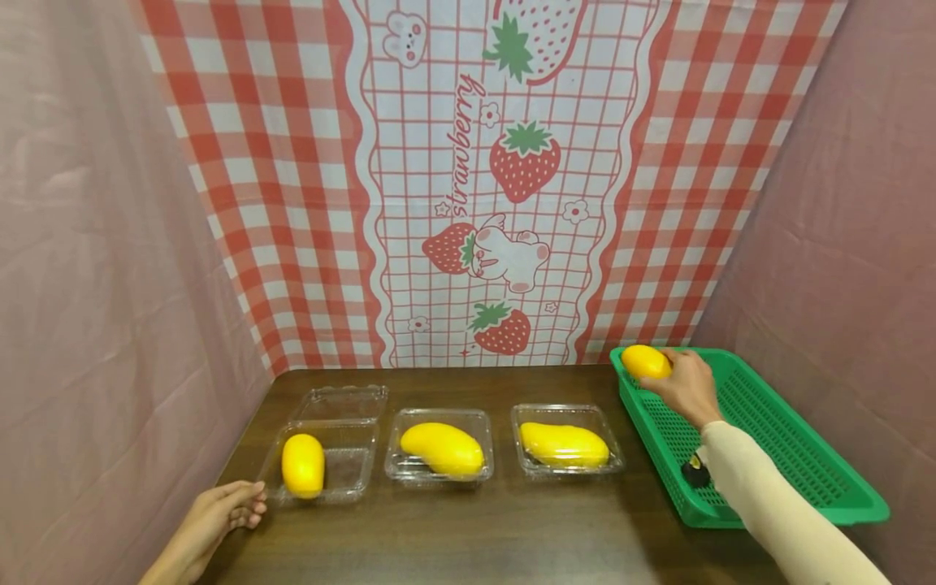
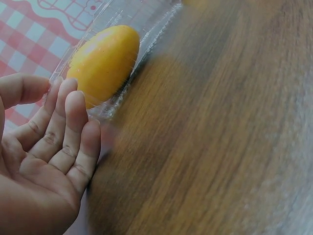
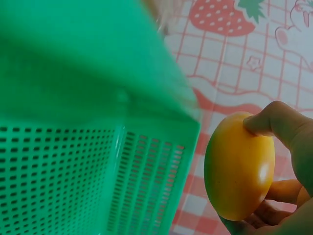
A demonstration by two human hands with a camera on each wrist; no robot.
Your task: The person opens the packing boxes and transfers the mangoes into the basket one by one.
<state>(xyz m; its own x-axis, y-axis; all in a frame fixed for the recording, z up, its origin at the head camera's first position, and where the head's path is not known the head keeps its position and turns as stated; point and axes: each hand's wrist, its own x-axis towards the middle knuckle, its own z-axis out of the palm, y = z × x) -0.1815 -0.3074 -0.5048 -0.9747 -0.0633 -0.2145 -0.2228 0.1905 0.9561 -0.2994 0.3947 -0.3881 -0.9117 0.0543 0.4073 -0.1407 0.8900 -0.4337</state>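
My right hand [image 1: 687, 386] grips a yellow mango [image 3: 240, 166] over the back left corner of the green basket [image 1: 851, 508], thumb on one side and fingers on the other. At the left, my left hand [image 1: 219, 516] pinches the near left rim of an open clear plastic container [image 1: 347, 461] between thumb and forefinger. The other fingers stretch out under the rim in the left wrist view. Inside that container lies another mango [image 1: 303, 465], with the lid [image 1: 344, 404] tipped back behind it.
Two more clear containers stand in a row, a mango [image 1: 442, 449] in the middle one and a mango [image 1: 563, 445] in the right one. A wrist camera [image 1: 695, 471] shows under the right sleeve. A checked strawberry cloth [image 1: 468, 179] hangs behind the wooden table [image 1: 504, 536].
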